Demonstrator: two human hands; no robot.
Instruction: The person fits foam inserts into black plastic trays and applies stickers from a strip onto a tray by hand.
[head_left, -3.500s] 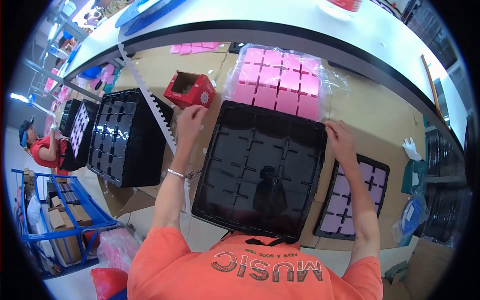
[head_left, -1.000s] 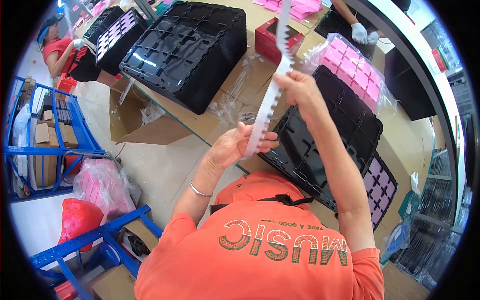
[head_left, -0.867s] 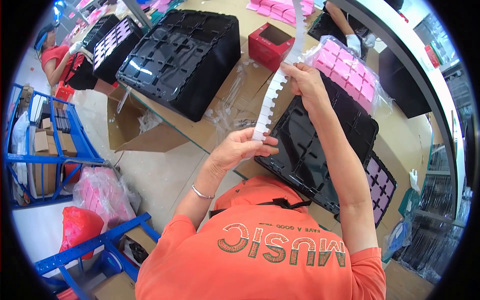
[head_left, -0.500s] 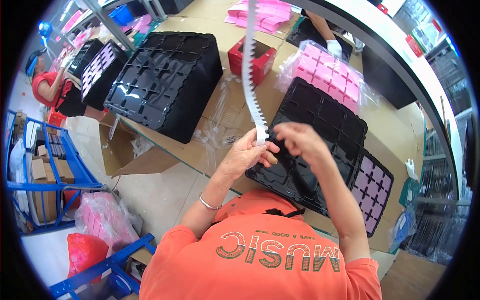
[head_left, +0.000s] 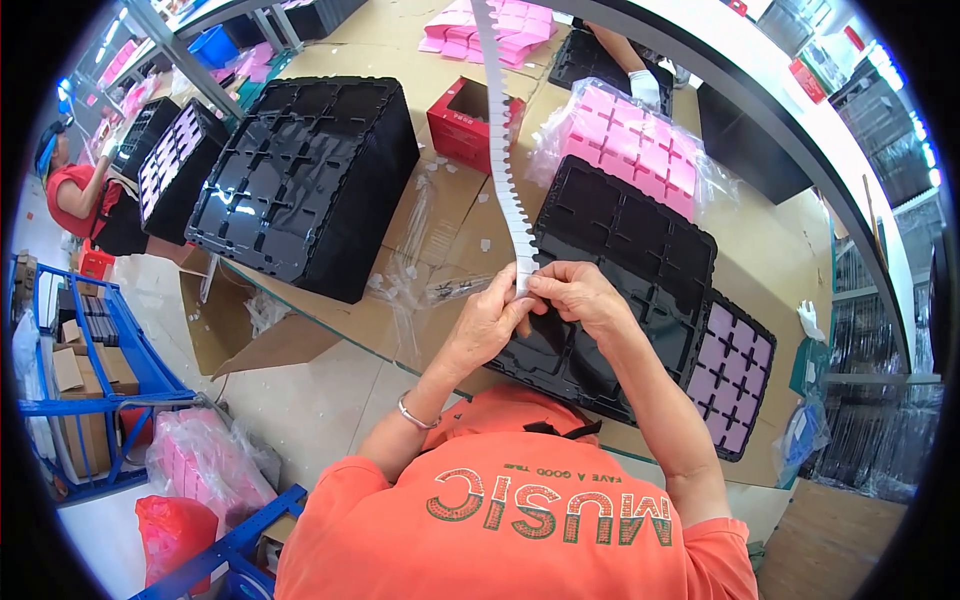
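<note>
1. Pinching the lower end of a long white notched strip (head_left: 513, 220), the left hand (head_left: 485, 322) has thumb and fingers closed; the right hand's (head_left: 580, 292) tips look closed on its edge too. An uneven tug could tear or crease it, I reckon.
2. Most of the strip runs up beyond the fingers, past a red open-topped cardboard box (head_left: 460, 132). It looks floppy, so a jerk might snag it there; can't tell if they touch.
3. If the pinch slips, bits could drop onto the glossy black plastic tray (head_left: 635, 245) below and right of the fingers.
</note>
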